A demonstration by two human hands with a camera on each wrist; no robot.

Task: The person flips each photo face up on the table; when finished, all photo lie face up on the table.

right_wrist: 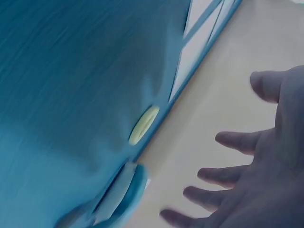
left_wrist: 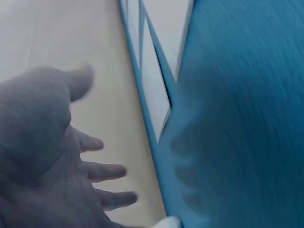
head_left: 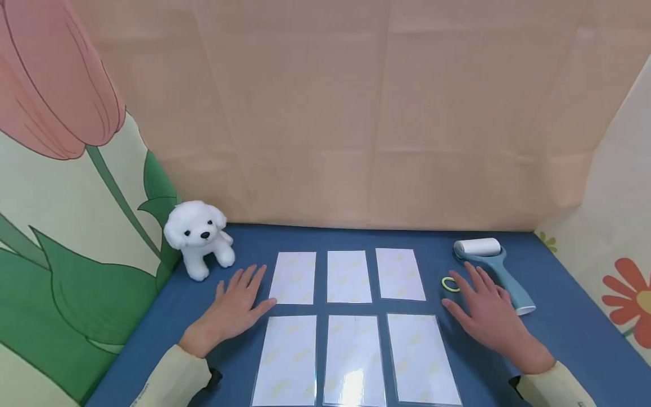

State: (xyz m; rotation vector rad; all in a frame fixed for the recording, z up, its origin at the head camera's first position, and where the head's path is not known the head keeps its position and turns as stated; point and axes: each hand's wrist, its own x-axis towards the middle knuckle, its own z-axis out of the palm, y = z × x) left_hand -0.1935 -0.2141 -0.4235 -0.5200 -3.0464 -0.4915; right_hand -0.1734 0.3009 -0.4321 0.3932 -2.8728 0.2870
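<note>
My left hand (head_left: 231, 311) hovers with spread fingers left of the white cards, above the blue table; nothing is in it. Over on the right, my right hand (head_left: 488, 316) is likewise spread and holds nothing. Close by its fingertips lies a yellow-green ring (head_left: 450, 284), also visible in the right wrist view as a pale ring (right_wrist: 144, 125). A lint roller (head_left: 503, 271) with a blue handle and white roll lies beyond that hand, partly behind its fingers. Two rows of white cards with faint yellow marks, such as the upper left card (head_left: 294, 278), lie between the hands.
A white plush dog (head_left: 198, 237) stands at the table's back left corner. The blue table (head_left: 356, 240) ends at a beige cloth backdrop (head_left: 376, 113). Painted side walls flank it, with a tulip (head_left: 61, 79) on the left and a red flower (head_left: 630, 302) on the right.
</note>
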